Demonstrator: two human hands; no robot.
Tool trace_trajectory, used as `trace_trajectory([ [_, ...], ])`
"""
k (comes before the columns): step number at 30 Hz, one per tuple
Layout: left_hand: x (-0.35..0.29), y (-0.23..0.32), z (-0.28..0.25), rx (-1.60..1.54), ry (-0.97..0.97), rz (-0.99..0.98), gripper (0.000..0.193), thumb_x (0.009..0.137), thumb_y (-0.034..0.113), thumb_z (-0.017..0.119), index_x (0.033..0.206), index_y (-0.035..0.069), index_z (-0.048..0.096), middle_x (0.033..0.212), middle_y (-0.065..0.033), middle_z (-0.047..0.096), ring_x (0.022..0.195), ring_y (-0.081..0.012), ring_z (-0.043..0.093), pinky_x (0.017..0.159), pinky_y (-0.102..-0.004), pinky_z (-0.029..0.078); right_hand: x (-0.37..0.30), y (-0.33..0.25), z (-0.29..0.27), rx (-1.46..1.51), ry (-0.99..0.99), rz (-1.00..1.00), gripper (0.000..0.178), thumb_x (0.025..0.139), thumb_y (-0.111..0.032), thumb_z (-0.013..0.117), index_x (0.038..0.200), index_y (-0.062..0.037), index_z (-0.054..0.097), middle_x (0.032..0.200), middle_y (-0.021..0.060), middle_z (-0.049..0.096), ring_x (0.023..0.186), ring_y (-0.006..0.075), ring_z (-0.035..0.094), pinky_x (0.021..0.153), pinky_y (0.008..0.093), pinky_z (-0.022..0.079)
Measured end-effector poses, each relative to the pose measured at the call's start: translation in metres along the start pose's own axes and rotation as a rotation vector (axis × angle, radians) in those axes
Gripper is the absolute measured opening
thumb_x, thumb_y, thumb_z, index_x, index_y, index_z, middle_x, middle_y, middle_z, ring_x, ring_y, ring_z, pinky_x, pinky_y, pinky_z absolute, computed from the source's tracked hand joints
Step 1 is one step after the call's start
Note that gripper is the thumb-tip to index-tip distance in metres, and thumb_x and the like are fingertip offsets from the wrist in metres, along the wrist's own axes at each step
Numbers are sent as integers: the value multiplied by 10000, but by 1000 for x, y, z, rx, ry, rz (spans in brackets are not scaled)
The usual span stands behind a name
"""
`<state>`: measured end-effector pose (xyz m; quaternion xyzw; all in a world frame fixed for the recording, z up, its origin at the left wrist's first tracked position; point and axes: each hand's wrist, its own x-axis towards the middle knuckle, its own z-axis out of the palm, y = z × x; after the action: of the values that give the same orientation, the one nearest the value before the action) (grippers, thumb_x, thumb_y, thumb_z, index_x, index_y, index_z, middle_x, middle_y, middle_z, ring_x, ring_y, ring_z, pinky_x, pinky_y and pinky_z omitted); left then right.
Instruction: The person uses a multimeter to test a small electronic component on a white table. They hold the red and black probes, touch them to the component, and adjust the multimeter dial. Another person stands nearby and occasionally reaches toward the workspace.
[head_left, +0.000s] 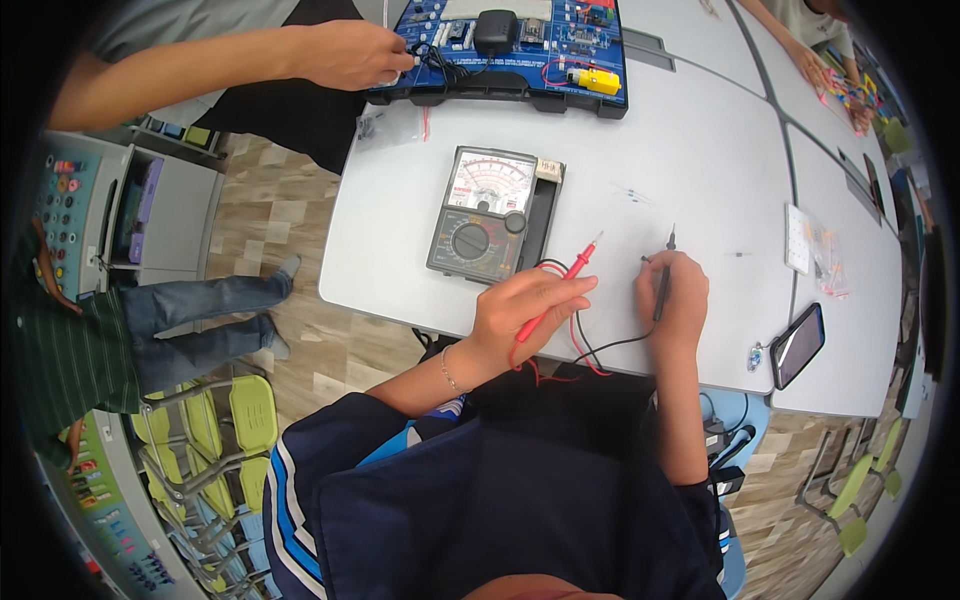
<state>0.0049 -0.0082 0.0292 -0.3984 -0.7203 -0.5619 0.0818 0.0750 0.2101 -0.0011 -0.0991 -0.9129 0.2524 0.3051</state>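
Note:
My left hand (522, 312) is closed around a red test probe (570, 272), its metal tip pointing up and away from me. In my right hand (680, 300) a black test probe (663, 290) is gripped, tip toward the far side of the table. Red and black leads loop below and between the hands. Just beyond my left hand lies an analog multimeter (480, 225) with a dial scale and a round selector knob, tilted on the white table (390, 225). A few resistors (632, 195) lie beyond the black probe's tip, and another small component (738, 254) is to its right.
A blue electronics board in a black case (520, 80) stands at the far edge, a co-worker's hand (375, 55) touching it. A phone (798, 346), a white breadboard (797, 238) and a plastic bag of parts (828, 262) lie right. Another person's hands (835, 90) hold coloured wires at far right.

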Motion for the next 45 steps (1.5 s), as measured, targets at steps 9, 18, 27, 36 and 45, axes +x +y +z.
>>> trace_trajectory([
  [9, 2, 17, 13, -689, -62, -482, 373, 1026, -8, 692, 1391, -14, 618, 1188, -142, 716, 1001, -191, 761, 840, -298, 636, -9, -23, -19, 281, 154, -107, 309, 773, 72, 803, 910, -72, 567, 924, 117, 715, 807, 285, 714, 729, 356, 571],
  [18, 3, 35, 14, -892, -185, -431, 308, 975, -21, 762, 1259, -36, 641, 1118, -172, 761, 1008, -227, 775, 878, -356, 639, -11, -50, -53, 387, 112, -488, 420, 724, 71, 872, 904, -92, 530, 987, 128, 718, 838, 296, 730, 667, 363, 598],
  [27, 7, 41, 6, -584, -137, -140, 205, 928, -94, 779, 1105, -32, 697, 1012, -174, 783, 906, -207, 788, 792, -304, 635, -14, -55, -71, 400, 29, -517, 429, 738, 67, 899, 940, -76, 549, 1130, 188, 752, 959, 345, 763, 747, 399, 652],
  [36, 7, 38, 6, -458, -79, -25, 208, 919, -113, 772, 1092, -26, 697, 999, -193, 778, 889, -218, 788, 774, -306, 632, -16, -58, -67, 380, 96, -503, 441, 711, 121, 886, 933, -55, 547, 1130, 209, 757, 934, 363, 773, 731, 408, 658],
  [45, 7, 40, 12, -339, 62, 23, 217, 872, -62, 836, 1044, 32, 741, 986, -145, 802, 829, -200, 774, 725, -280, 605, -20, -55, -68, 381, 78, -523, 391, 695, 84, 851, 964, -21, 588, 1185, 265, 742, 951, 394, 771, 736, 416, 661],
])
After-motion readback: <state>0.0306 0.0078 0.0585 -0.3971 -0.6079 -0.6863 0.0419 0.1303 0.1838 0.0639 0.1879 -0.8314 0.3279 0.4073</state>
